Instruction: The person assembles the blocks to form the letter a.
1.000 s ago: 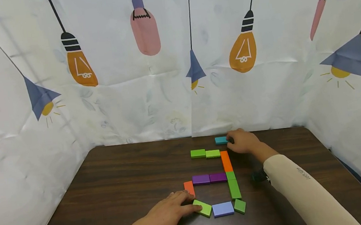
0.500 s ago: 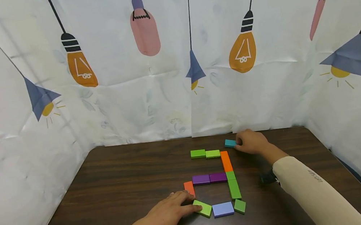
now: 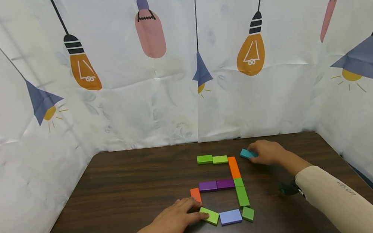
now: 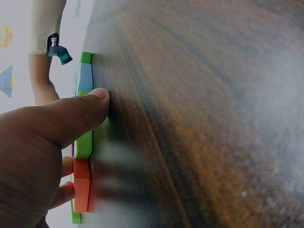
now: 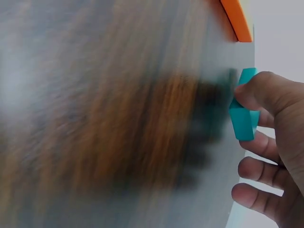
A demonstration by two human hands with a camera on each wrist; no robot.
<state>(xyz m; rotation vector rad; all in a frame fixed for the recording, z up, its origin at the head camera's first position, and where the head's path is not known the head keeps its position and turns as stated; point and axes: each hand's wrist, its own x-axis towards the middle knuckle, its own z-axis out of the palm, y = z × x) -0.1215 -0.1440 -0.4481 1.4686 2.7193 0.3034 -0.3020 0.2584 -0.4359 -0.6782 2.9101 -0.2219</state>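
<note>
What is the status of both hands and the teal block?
Right hand pinches teal block. Left hand rests flat, fingertip touching tilted green block. Orange block sits close beside teal.

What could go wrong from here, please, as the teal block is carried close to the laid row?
1. The right hand pinches the teal block by its edge only; such a slight grip could let it slip or twist.
2. The block is near the orange block, so setting it down may nudge the row.
3. The left hand touches the slanted green block and could shift it.
</note>
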